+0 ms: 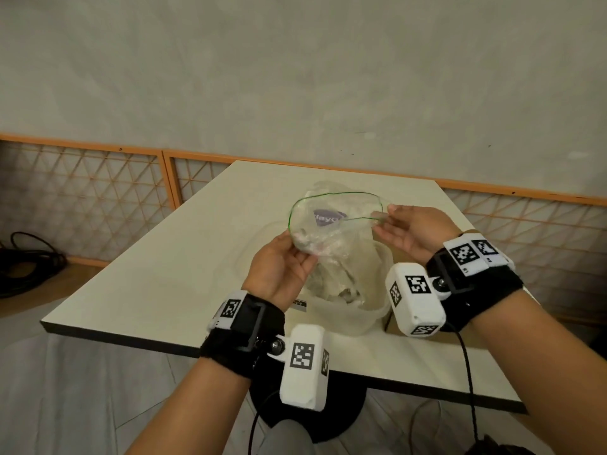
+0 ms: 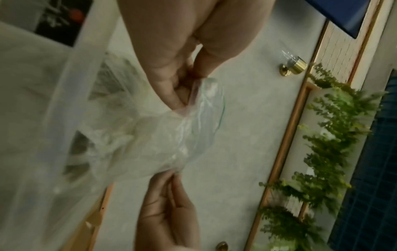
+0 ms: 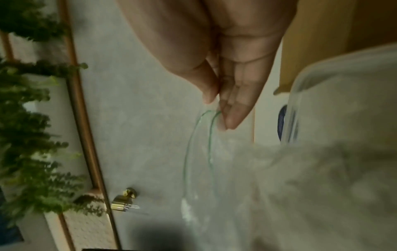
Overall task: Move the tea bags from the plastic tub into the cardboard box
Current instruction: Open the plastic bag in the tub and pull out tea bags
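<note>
A clear zip bag (image 1: 331,221) with a green seal line and a purple logo hangs open above the translucent plastic tub (image 1: 348,320), which stands near the table's front edge. My left hand (image 1: 302,254) pinches the bag's left side, where pale contents (image 1: 308,241) show through. My right hand (image 1: 384,218) pinches the bag's right rim. From the left wrist, the left hand (image 2: 184,95) and right hand (image 2: 171,175) hold the bag (image 2: 171,135) from opposite sides. The right wrist view has my right hand (image 3: 217,108) on the green rim (image 3: 210,135), the tub (image 3: 300,88) and a tan cardboard surface (image 3: 318,42).
The cream table (image 1: 164,274) has a dark edge and a black round base (image 1: 295,405). A faint clear outline, perhaps a lid (image 1: 243,254), lies left of the tub. Black cables (image 1: 29,261) lie on the floor at left. A lattice screen (image 1: 98,192) runs behind.
</note>
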`<state>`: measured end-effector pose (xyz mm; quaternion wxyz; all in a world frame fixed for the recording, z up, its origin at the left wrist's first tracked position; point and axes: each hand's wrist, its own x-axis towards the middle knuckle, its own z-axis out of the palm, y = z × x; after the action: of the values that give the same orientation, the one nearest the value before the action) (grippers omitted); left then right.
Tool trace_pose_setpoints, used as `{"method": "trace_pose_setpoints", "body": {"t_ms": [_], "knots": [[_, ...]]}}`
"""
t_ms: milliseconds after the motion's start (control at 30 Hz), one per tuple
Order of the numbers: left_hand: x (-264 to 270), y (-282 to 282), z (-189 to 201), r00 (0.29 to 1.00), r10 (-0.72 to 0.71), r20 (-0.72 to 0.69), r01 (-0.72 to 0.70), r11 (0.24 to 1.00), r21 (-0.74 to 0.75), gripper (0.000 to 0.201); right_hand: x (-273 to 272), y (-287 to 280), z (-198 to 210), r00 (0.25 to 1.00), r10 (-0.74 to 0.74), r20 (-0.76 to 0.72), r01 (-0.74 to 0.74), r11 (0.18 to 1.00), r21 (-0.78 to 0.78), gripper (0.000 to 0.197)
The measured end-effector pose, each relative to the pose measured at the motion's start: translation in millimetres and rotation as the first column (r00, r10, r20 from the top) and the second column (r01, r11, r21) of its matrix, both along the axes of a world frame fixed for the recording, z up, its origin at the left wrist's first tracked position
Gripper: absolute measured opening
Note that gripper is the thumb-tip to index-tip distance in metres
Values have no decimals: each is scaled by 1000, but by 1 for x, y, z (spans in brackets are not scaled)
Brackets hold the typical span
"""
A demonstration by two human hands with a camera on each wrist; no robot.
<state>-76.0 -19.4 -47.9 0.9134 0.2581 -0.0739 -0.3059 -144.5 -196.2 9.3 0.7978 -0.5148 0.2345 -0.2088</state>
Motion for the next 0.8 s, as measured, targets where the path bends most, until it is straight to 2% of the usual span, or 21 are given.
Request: {"method": "trace_pose_setpoints", "body": {"t_ms": [100, 167, 233, 267, 300, 333, 367, 400, 433, 467, 533, 567, 600, 667, 700, 733, 800], "knots": [[-4, -2, 2, 999, -40, -28, 40, 999, 13, 35, 2, 6, 1, 994, 98, 44, -104, 980, 170, 17], [-5, -2, 8, 993, -108, 49, 105, 993, 63, 48, 4, 11, 0, 990, 120, 68, -133, 964, 232, 20], [-5, -4, 14, 975, -105, 195, 62, 975, 214, 68, 5, 15, 0, 989, 146, 30, -149, 973, 175, 25], [-5, -6, 16, 946, -72, 316, -32, 949, 313, 74, 6, 18, 1, 986, 169, 0, -168, 981, 100, 28], [-5, -9, 17, 879, -25, 477, -193, 894, 404, 76, 8, 20, 2, 983, 176, -46, -177, 984, -11, 28], [-5, -12, 17, 763, 22, 645, -391, 811, 435, 75, 10, 20, 2, 981, 160, -106, -176, 972, -153, 26], [-4, -13, 19, 643, 56, 764, -541, 739, 401, 65, 11, 20, 3, 979, 117, -165, -167, 930, -329, 23], [-3, -13, 23, 563, 90, 821, -627, 694, 354, 51, 12, 20, 5, 977, 59, -205, -157, 851, -501, 19], [-2, -12, 29, 543, 131, 829, -660, 677, 326, 34, 10, 21, 7, 974, -1, -226, -149, 751, -643, 12], [3, -10, 32, 565, 175, 807, -667, 672, 321, 20, 5, 24, 11, 970, -59, -236, -142, 652, -745, 3], [10, -7, 37, 632, 229, 741, -643, 688, 336, 17, -10, 28, 13, 946, -189, -262, -150, 462, -874, 39], [11, -6, 38, 649, 228, 726, -629, 697, 344, 18, -18, 30, 12, 924, -231, -305, -198, 393, -898, 55], [13, -5, 38, 651, 224, 725, -627, 697, 348, 20, -26, 35, 9, 891, -232, -390, -291, 366, -884, 68], [14, -4, 36, 649, 190, 737, -621, 691, 370, 27, -35, 39, -2, 818, -111, -564, -484, 395, -781, 84], [15, -3, 35, 666, 163, 728, -598, 700, 390, 30, -37, 39, -8, 801, -36, -598, -525, 440, -729, 76], [18, 0, 35, 703, 134, 698, -553, 720, 419, 31, -38, 38, -14, 806, 16, -592, -518, 503, -692, 58], [26, 10, 32, 812, 71, 579, -400, 790, 465, 30, -35, 33, -23, 876, 55, -479, -377, 698, -609, 19]]}}
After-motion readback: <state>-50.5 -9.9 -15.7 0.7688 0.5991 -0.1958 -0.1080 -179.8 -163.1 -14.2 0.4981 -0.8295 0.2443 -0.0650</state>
